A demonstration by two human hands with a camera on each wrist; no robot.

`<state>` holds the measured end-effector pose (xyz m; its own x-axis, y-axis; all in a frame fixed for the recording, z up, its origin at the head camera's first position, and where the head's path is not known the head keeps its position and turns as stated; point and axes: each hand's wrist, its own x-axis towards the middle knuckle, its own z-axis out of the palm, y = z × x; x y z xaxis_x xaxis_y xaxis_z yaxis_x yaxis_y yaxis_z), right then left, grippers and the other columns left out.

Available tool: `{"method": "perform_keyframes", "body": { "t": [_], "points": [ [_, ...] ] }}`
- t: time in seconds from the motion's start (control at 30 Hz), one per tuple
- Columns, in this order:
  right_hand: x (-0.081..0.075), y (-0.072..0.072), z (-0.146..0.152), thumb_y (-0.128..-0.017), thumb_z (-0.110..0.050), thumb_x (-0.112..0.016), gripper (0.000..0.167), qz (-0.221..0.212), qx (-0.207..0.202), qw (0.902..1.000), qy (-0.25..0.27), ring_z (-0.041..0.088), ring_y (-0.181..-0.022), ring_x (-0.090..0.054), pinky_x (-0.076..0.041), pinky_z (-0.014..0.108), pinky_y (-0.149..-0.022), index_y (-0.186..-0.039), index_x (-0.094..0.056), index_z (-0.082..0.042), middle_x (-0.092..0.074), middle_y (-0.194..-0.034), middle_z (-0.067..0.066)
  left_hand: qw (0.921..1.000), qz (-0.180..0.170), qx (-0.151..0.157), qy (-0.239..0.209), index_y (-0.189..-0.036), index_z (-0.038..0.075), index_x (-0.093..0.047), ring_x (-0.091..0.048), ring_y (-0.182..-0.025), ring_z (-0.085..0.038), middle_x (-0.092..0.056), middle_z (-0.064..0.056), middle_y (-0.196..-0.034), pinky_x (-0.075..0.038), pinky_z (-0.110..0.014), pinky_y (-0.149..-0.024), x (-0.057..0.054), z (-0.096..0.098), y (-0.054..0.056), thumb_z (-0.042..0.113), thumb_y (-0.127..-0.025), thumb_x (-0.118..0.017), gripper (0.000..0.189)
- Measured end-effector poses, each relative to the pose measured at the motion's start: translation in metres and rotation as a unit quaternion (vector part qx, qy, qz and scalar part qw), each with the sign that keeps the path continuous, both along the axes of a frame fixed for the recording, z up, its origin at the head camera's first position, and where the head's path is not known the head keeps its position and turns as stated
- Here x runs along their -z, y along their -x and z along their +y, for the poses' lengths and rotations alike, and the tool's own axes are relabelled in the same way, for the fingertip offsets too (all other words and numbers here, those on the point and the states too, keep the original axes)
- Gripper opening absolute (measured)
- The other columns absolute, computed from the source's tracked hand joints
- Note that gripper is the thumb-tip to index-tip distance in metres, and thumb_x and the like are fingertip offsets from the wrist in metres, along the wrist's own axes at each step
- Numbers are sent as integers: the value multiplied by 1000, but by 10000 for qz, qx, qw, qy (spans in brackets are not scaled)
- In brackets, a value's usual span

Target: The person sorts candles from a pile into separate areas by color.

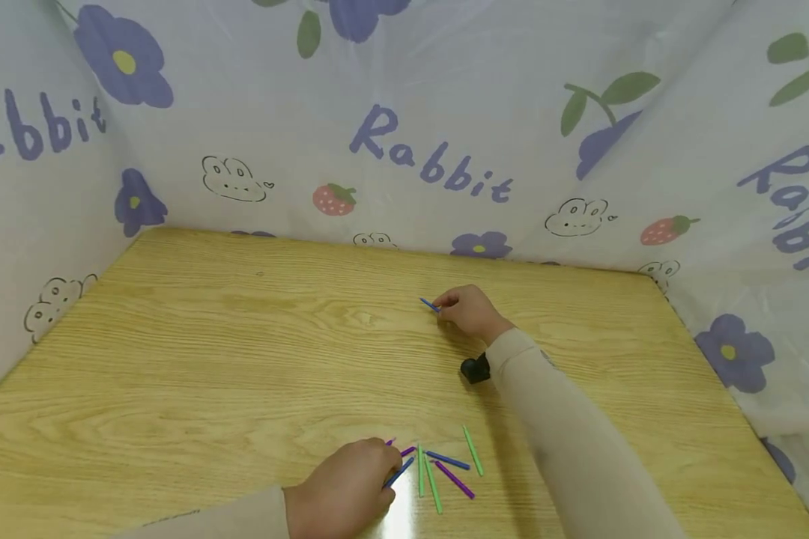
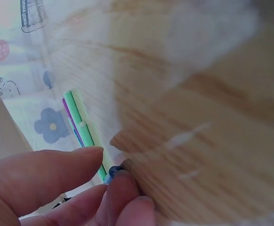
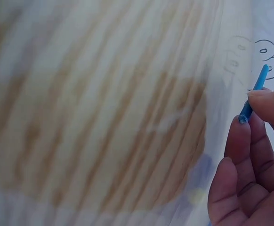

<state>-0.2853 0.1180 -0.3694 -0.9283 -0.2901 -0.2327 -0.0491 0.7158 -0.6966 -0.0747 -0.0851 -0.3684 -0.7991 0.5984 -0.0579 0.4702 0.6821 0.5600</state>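
My right hand point(image 1: 472, 311) reaches over the far part of the table and pinches a thin blue pen point(image 3: 258, 87) between thumb and fingers. The pen's narrow tip points away to the left in the head view. Near the front, my left hand point(image 1: 347, 483) is curled low over the tabletop. Its fingertips grip another blue pen point(image 1: 401, 471), whose end point(image 2: 114, 171) shows at the fingers in the left wrist view. Purple pens point(image 1: 407, 451) poke out just past its knuckles, partly hidden by the hand.
Beside the left hand lie several loose pens: a blue one point(image 1: 448, 460), a purple one point(image 1: 455, 480) and green ones point(image 1: 473, 451). A small black object point(image 1: 475, 369) shows under the right wrist. Patterned white curtain point(image 1: 431, 90) borders the wooden table point(image 1: 243, 359).
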Motion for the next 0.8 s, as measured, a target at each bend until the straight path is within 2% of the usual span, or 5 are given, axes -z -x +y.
{"method": "perform_keyframes", "body": {
  "t": [0.13,0.3,0.7,0.8],
  "points": [
    [0,4,-3,-95,-4,-55,25,89,-35,9998,-146,22,-92,-58,-47,30,-75,-116,-68,0,-64,-111,15,9999,148,21,11,-65,14,-49,-34,-59,-4,-38,11,-62,-35,-20,-54,0,0,1,0,-74,-68,26],
    [0,8,-6,-94,-3,-56,24,100,-65,9993,-362,26,-101,-58,-48,35,-83,-114,-68,0,-64,-113,15,10000,42,20,-29,-65,13,-50,-34,-59,-4,-39,10,-63,-35,-20,-54,-1,-2,3,-2,-75,-68,25],
    [13,6,6,-94,-3,-57,22,280,-151,9985,-450,25,-101,-58,-48,35,-85,-111,-71,-2,-66,-114,13,9999,-27,-76,111,-67,11,-52,-36,-59,-4,-40,8,-64,-36,-20,-53,10,19,-5,-1,-77,-67,22],
    [15,5,10,-94,-3,-56,23,360,-244,9975,-551,26,-104,-59,-49,36,-87,-111,-71,-3,-66,-113,13,9998,60,-98,159,-68,11,-52,-36,-59,-5,-40,8,-64,-36,-21,-54,15,24,-7,-1,-77,-68,22]
  ]
}}
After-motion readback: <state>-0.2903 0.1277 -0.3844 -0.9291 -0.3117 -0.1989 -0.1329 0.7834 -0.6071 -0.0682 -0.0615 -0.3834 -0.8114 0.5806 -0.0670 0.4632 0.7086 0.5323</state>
